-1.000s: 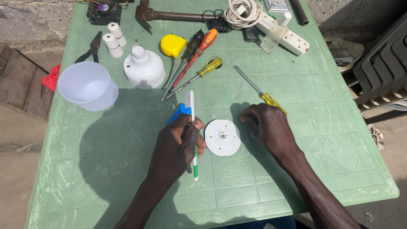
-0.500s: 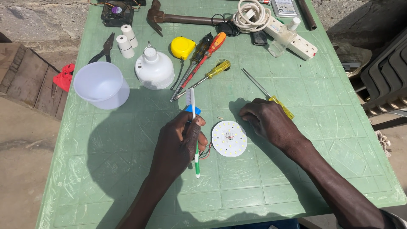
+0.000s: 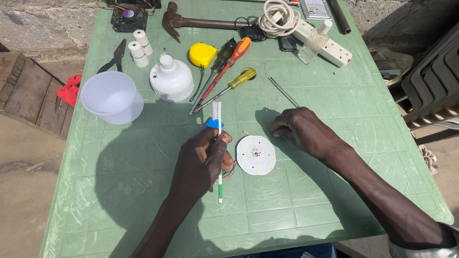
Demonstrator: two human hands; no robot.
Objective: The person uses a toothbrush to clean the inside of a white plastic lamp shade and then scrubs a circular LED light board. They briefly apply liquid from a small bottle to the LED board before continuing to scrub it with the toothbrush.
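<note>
My left hand [image 3: 201, 162] is closed around a white toothbrush [image 3: 219, 117] with a green end, bristles pointing away from me, and a small blue piece [image 3: 212, 124] shows at my fingertips. Right beside it a round white LED board [image 3: 256, 155] lies flat on the green table [image 3: 143, 200], with thin red and black wires [image 3: 230, 170] running under my left hand. My right hand [image 3: 306, 134] rests on the table just right of the board, fingers curled. A thin metal screwdriver shaft [image 3: 284, 91] sticks out from behind it; its handle is hidden.
A white bulb dome [image 3: 112, 98], white bulb housing [image 3: 171, 79], yellow tape measure [image 3: 202, 54], three screwdrivers [image 3: 229, 86], pliers [image 3: 114, 57], hammer [image 3: 191, 21], coiled cable [image 3: 277, 16] and power strip [image 3: 327, 48] lie across the far half. Stacked dark chairs [image 3: 435, 81] stand at the right.
My right hand has slid onto the yellow screwdriver handle, which it now covers. The left hand keeps hold of the toothbrush beside the board. The view has shifted slightly.
</note>
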